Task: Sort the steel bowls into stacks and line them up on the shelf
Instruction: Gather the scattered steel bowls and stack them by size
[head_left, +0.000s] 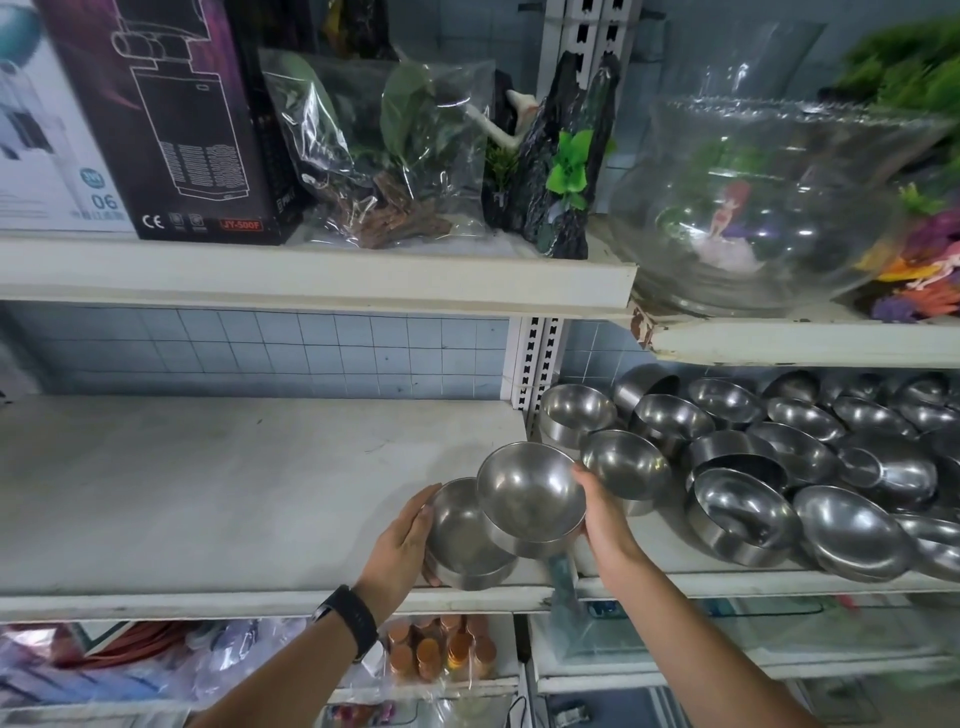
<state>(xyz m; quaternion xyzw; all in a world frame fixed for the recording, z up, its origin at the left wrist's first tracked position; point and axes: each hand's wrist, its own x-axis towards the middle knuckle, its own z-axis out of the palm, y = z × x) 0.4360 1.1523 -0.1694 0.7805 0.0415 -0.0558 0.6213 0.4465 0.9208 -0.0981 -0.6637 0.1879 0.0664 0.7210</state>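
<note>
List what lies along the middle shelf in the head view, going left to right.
In order: left hand → lower bowl → upper bowl → right hand → heap of loose bowls.

On left shelf (208, 493), tilted bowl (530, 493) overlaps lower bowl (460, 540); loose bowls (852, 525) to right

A white shelf (208, 493) is divided into two sections by a slotted upright (535, 358). On the left section, one steel bowl (462, 535) is set at the front edge, close to the upright. The right section (670, 553) is crowded with steel bowls (810, 447). Some are nested in one another, several are tilted, and the frontmost are placed at the edge.
</note>
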